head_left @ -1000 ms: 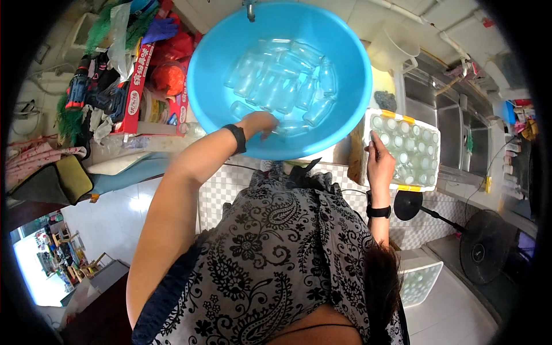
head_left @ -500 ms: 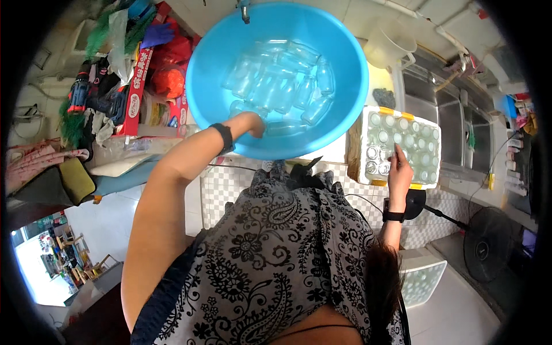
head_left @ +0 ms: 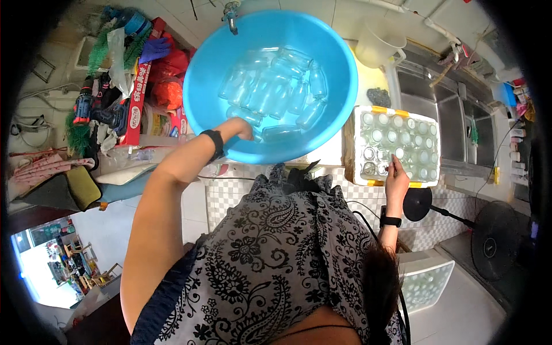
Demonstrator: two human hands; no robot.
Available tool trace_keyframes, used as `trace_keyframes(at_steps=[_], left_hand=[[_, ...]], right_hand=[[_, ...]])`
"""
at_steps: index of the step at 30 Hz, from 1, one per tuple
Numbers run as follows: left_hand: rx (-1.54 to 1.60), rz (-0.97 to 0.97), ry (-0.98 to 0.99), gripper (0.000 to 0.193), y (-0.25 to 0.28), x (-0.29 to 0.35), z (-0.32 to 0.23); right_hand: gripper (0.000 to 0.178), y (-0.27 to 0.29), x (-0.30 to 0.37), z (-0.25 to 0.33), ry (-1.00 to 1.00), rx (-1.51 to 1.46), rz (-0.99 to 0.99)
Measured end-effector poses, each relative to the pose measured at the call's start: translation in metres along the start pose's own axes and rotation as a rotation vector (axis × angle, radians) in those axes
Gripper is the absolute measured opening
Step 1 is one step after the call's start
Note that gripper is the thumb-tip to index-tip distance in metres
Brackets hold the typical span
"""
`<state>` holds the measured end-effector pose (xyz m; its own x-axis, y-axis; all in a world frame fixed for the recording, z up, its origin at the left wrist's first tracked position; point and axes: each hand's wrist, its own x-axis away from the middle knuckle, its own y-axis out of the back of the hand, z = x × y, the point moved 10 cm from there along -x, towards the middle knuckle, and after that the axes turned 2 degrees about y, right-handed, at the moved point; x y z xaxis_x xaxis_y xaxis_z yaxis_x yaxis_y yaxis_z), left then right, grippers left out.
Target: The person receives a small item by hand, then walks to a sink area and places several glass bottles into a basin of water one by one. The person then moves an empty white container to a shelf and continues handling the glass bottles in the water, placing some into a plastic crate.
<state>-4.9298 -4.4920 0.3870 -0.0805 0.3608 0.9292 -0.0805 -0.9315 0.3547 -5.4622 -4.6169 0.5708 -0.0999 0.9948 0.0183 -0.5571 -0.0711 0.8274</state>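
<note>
Two ways at once, reaching: dipping the left hand (head_left: 238, 129) over the near rim of one blue basin (head_left: 340, 92), extending the right hand (head_left: 397, 179) over the near edge of one white tray (head_left: 358, 141). Bending the left fingers down just beside one slanting clear bottle (head_left: 244, 116); hiding the fingertips, so leaving unclear whether grasping or loose. Holding the right index finger out among the round bottle tops (head_left: 405, 138), apparently folding the others; impossible to tell whether touching or pinching.

Counting roughly a dozen clear bottles in the basin, lying on their sides and overlapping too closely for an exact figure. Running left to right along the near wall, one bottle (head_left: 282, 133); slanting from lower left to upper right, a second (head_left: 311, 114); pointing mostly away from the body, a third (head_left: 318, 80). Leaving necks and bases hard to tell apart. In the tray, showing about twenty round tops upward, long axes standing vertical. Wearing two dark wristbands (head_left: 391, 221), one per wrist. Above the basin's far rim, seeing one tap (head_left: 231, 23).
</note>
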Motion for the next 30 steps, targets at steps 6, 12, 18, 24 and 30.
trace_keyframes(at_steps=[6, 12, 18, 24, 30], left_hand=[[-0.051, -0.153, 0.070, 0.069, 0.011, 0.048, -0.012], [0.074, -0.017, -0.103, 0.075, 0.003, 0.033, -0.020], [0.268, 0.032, -0.004, 0.073, 0.018, 0.047, -0.005], [0.094, -0.143, 0.123, 0.045, -0.001, 0.026, 0.031], [-0.053, -0.512, 0.287, 0.052, 0.040, 0.058, 0.005]], right_hand=[[0.033, 0.006, -0.006, 0.001, 0.053, -0.029, -0.013], [0.034, -0.008, -0.045, 0.014, 0.184, 0.023, 0.011], [0.042, -0.040, -0.072, 0.058, 0.216, 0.213, 0.042], [0.046, -0.054, -0.072, 0.078, 0.248, 0.332, 0.106], [0.049, -0.050, -0.061, 0.066, 0.211, 0.367, 0.094]])
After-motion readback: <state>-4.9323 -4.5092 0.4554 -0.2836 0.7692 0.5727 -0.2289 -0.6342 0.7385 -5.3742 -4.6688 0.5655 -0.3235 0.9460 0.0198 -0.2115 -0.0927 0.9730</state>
